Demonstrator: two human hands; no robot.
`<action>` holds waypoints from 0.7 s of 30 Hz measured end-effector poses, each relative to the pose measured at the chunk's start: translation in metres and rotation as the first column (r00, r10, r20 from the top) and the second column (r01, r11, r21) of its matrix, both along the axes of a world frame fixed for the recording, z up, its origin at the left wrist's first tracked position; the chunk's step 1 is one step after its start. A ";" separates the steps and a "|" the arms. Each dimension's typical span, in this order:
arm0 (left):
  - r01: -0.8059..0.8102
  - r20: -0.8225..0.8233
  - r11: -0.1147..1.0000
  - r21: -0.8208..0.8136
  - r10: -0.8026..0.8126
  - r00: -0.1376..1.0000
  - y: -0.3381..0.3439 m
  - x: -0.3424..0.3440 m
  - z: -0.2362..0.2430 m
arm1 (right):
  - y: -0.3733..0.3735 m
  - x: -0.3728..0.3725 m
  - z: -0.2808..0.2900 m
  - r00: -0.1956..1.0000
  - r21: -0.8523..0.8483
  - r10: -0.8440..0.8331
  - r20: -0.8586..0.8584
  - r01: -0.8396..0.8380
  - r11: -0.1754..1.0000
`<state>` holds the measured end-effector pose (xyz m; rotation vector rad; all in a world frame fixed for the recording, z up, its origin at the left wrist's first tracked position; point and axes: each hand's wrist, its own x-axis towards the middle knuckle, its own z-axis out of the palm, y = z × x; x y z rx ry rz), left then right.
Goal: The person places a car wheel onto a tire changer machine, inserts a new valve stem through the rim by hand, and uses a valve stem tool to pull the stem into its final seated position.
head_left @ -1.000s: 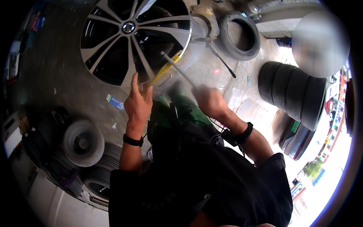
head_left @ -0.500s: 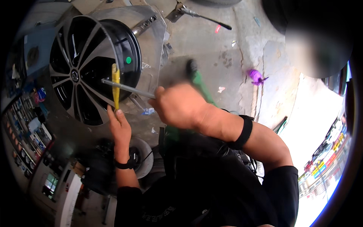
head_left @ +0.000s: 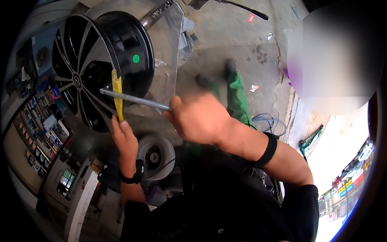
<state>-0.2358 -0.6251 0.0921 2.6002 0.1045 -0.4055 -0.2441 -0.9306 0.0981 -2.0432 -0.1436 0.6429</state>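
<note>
A black and silver alloy wheel rim (head_left: 96, 47), with a green round sticker on its barrel, stands at the upper left. Against its outer edge is a long flat yellow tool (head_left: 117, 90), notched at its top end. The fingers and thumb of my left hand (head_left: 125, 139) pinch its lower end. My right hand (head_left: 199, 119) is closed in a fist round a grey metal bar (head_left: 143, 101). From there the bar reaches left and crosses in front of the yellow tool. Whether the two tools touch, I cannot tell.
Green trouser legs and dark shoes (head_left: 236, 90) show beyond my right hand. A smaller wheel with a tyre (head_left: 156, 157) is below the rim. Blue hose (head_left: 271, 123) coils on the concrete floor, with a green jack-like tool (head_left: 311, 139) farther right. Stocked shelves (head_left: 36, 139) stand left.
The bar's tip has shifted left, farther past the yellow tool. Both hands keep their grips. The whole view has turned slightly, showing more of the rim's barrel and the green trousers.
</note>
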 end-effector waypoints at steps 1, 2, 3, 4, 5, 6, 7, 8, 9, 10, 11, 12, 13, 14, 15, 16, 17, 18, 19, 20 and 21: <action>-0.018 0.000 1.000 -0.015 0.018 1.000 -0.004 0.003 0.000 | -0.002 0.003 0.000 1.000 -0.009 0.006 0.006 -0.006 1.000; -0.035 -0.013 0.999 -0.030 0.034 0.999 -0.007 0.001 0.003 | -0.002 0.002 0.004 1.000 -0.018 0.011 -0.001 -0.011 1.000; -0.048 -0.035 0.999 -0.025 0.047 0.998 -0.007 0.000 0.006 | 0.000 -0.001 0.007 1.000 -0.012 -0.003 -0.001 0.003 1.000; -0.061 -0.056 0.998 -0.022 0.060 0.997 -0.007 -0.002 0.008 | 0.003 -0.004 0.012 1.000 -0.008 -0.016 0.001 0.016 1.000; -0.077 -0.069 0.997 -0.018 0.076 0.995 -0.006 -0.003 0.011 | 0.006 -0.004 0.018 1.000 -0.003 -0.026 0.011 0.026 1.000; -0.094 -0.083 0.995 -0.033 0.091 0.992 -0.007 -0.005 0.011 | 0.005 -0.001 0.028 0.999 -0.026 -0.028 0.027 0.029 0.999; -0.112 -0.096 0.992 -0.050 0.107 0.990 -0.010 -0.005 0.010 | 0.006 0.000 0.036 0.999 -0.048 -0.017 0.032 0.019 0.999; -0.132 -0.100 0.989 -0.070 0.125 0.987 -0.012 -0.003 0.010 | 0.007 0.003 0.044 0.999 -0.072 -0.003 0.047 0.006 0.997; -0.088 -0.061 0.994 -0.065 0.084 0.995 -0.009 -0.002 0.008 | 0.009 0.005 0.051 0.998 -0.097 0.012 0.062 -0.006 0.995; -0.046 -0.021 0.997 -0.057 0.045 0.999 -0.004 -0.004 0.003 | 0.011 0.007 0.056 0.996 -0.113 0.023 0.088 -0.013 0.994; -0.005 0.021 0.998 -0.055 0.006 1.000 -0.004 -0.004 0.004 | 0.013 0.008 0.062 0.992 -0.136 0.035 0.117 -0.019 0.991; -0.027 0.047 0.997 -0.077 0.031 0.998 -0.006 -0.009 0.008 | 0.015 0.010 0.068 0.988 -0.159 0.049 0.146 -0.026 0.987; -0.025 0.074 0.994 -0.103 0.033 0.997 -0.009 -0.014 0.012 | 0.015 0.011 0.074 0.982 -0.192 0.053 0.179 -0.018 0.981; -0.026 0.103 0.991 -0.133 0.040 0.994 -0.011 -0.018 0.017 | 0.013 0.012 0.081 0.975 -0.227 0.062 0.214 -0.012 0.974; -0.028 0.135 0.987 -0.157 0.050 0.990 -0.012 -0.022 0.022 | 0.012 0.013 0.087 0.965 -0.256 0.074 0.252 -0.007 0.967; -0.076 0.120 0.991 -0.114 0.090 0.989 -0.015 -0.025 0.033 | 0.011 0.014 0.092 0.964 -0.263 0.058 0.259 0.012 0.965; -0.047 0.143 0.994 -0.100 0.061 0.988 -0.010 -0.027 0.037 | 0.008 0.014 0.096 0.964 -0.275 0.039 0.264 0.036 0.961; -0.024 0.164 0.996 -0.086 0.038 0.986 -0.005 -0.031 0.039 | 0.006 0.013 0.100 0.961 -0.236 -0.004 0.275 0.072 0.969; -0.001 0.183 0.998 -0.070 0.014 0.983 0.002 -0.034 0.041 | 0.007 0.013 0.110 0.960 -0.231 -0.041 0.278 0.108 0.967; -0.015 0.212 0.999 -0.050 0.025 0.977 0.009 -0.042 0.040 | 0.007 0.014 0.117 0.962 -0.187 -0.082 0.259 0.133 0.973; -0.009 0.208 1.000 -0.027 0.015 0.978 0.016 -0.051 0.041 | 0.007 0.015 0.128 0.966 -0.148 -0.122 0.229 0.158 0.976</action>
